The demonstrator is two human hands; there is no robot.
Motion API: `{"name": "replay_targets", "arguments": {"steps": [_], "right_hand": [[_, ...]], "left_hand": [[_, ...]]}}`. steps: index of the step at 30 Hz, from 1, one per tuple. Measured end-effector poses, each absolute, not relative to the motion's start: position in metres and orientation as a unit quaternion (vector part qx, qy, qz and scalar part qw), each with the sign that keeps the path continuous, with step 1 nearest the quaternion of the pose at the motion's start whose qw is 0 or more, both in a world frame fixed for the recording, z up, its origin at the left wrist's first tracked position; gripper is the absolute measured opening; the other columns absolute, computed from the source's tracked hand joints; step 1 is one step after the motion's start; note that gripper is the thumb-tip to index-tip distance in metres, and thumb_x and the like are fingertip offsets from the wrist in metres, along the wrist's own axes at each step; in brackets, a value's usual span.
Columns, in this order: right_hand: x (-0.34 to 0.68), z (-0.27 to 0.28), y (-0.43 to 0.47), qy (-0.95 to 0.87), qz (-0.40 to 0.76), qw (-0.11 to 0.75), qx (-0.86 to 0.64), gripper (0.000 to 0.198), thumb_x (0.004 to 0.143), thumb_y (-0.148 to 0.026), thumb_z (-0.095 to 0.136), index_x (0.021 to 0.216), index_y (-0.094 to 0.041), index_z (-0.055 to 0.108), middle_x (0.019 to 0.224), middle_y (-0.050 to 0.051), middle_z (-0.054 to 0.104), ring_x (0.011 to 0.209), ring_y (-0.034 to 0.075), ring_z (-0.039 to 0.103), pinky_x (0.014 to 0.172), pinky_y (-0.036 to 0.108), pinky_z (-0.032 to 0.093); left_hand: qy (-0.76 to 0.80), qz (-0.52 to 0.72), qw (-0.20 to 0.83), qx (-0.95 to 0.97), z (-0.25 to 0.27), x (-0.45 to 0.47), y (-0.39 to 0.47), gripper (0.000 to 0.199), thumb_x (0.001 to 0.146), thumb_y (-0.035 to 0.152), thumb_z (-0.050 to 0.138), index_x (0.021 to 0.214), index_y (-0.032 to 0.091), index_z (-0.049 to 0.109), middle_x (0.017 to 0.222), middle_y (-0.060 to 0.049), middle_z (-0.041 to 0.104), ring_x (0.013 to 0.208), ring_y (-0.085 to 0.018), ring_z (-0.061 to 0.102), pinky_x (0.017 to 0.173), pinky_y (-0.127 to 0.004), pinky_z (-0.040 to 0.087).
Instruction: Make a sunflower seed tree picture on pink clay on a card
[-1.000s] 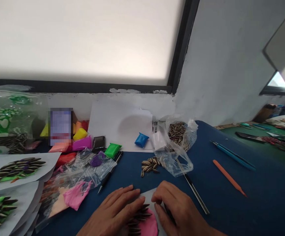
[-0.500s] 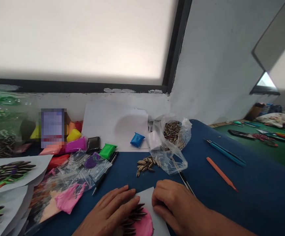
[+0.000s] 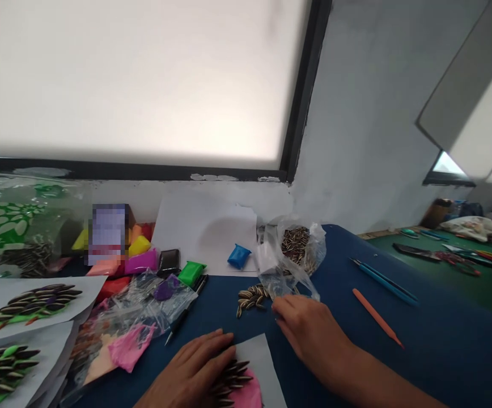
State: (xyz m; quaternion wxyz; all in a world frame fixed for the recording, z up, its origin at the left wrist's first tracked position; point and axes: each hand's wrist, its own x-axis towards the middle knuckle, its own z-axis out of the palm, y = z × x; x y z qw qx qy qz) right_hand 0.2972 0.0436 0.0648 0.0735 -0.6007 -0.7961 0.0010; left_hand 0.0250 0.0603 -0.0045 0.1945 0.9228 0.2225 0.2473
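Note:
My left hand [image 3: 193, 368] lies spread over the left part of a white paper sheet [image 3: 263, 357] at the bottom centre. Beside its fingers is a pink clay shape [image 3: 248, 392] with dark striped sunflower seeds [image 3: 232, 381] stuck in rows; the hand covers the rest. My right hand [image 3: 308, 328] is just right of a small pile of sunflower seeds [image 3: 251, 297] on the table. Its fingers are bent together and their tips are partly hidden, so anything in them cannot be made out. Behind it stands a clear plastic bag [image 3: 314, 249] of seeds.
Finished-looking seed-and-clay sheets [image 3: 37, 306] lie at left, near opened bags with pink clay [image 3: 131, 345]. Coloured clay packets, including a green packet [image 3: 192, 273] and a blue packet [image 3: 238, 256], are farther back. An orange tool [image 3: 377, 317] and blue tweezers [image 3: 384, 281] lie at right.
My right hand has left the paper's right edge and moved up to the seed pile. My left hand stays on the sheet. The view has shifted slightly.

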Motion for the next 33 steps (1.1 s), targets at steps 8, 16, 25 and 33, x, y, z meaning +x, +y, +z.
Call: {"name": "replay_targets", "arguments": {"steps": [8, 16, 25, 33], "right_hand": [[0.293, 0.068, 0.053, -0.804, -0.008, 0.085, -0.589, 0.014, 0.091, -0.006, 0.06, 0.089, -0.016, 0.07, 0.09, 0.006, 0.07, 0.079, 0.019, 0.067, 0.066, 0.026, 0.044], [0.266, 0.069, 0.075, -0.872, -0.033, 0.06, -0.484, 0.023, 0.095, -0.006, 0.057, 0.1, -0.019, 0.076, 0.094, 0.006, 0.069, 0.087, 0.018, 0.064, 0.072, 0.026, 0.045], [0.255, 0.074, 0.096, -0.921, -0.06, -0.042, -0.383, 0.019, 0.09, 0.001, 0.052, 0.092, -0.009, 0.068, 0.089, 0.012, 0.067, 0.08, 0.021, 0.059, 0.069, 0.03, 0.042], [0.254, 0.081, 0.093, -0.909, -0.025, 0.006, -0.416, 0.011, 0.091, -0.005, 0.054, 0.094, -0.01, 0.064, 0.094, 0.013, 0.066, 0.081, 0.021, 0.058, 0.07, 0.031, 0.042]], "left_hand": [[0.235, 0.278, 0.11, 0.925, -0.073, 0.036, 0.086, 0.074, 0.089, 0.045, 0.072, 0.154, 0.033, 0.039, 0.147, -0.009, 0.056, 0.132, -0.037, 0.054, 0.105, -0.047, 0.05], [0.261, 0.25, 0.16, 0.919, -0.06, 0.04, 0.086, 0.092, 0.074, 0.063, 0.08, 0.151, 0.029, 0.045, 0.148, -0.012, 0.055, 0.132, -0.04, 0.053, 0.107, -0.052, 0.047], [0.273, 0.235, 0.232, 0.904, 0.017, 0.024, 0.048, 0.097, 0.075, 0.054, 0.084, 0.155, 0.036, 0.034, 0.157, -0.007, 0.044, 0.141, -0.038, 0.043, 0.114, -0.051, 0.04], [0.277, 0.235, 0.232, 0.902, 0.014, 0.02, 0.045, 0.1, 0.074, 0.046, 0.087, 0.156, 0.038, 0.03, 0.159, -0.007, 0.042, 0.142, -0.039, 0.04, 0.115, -0.054, 0.038]]}}
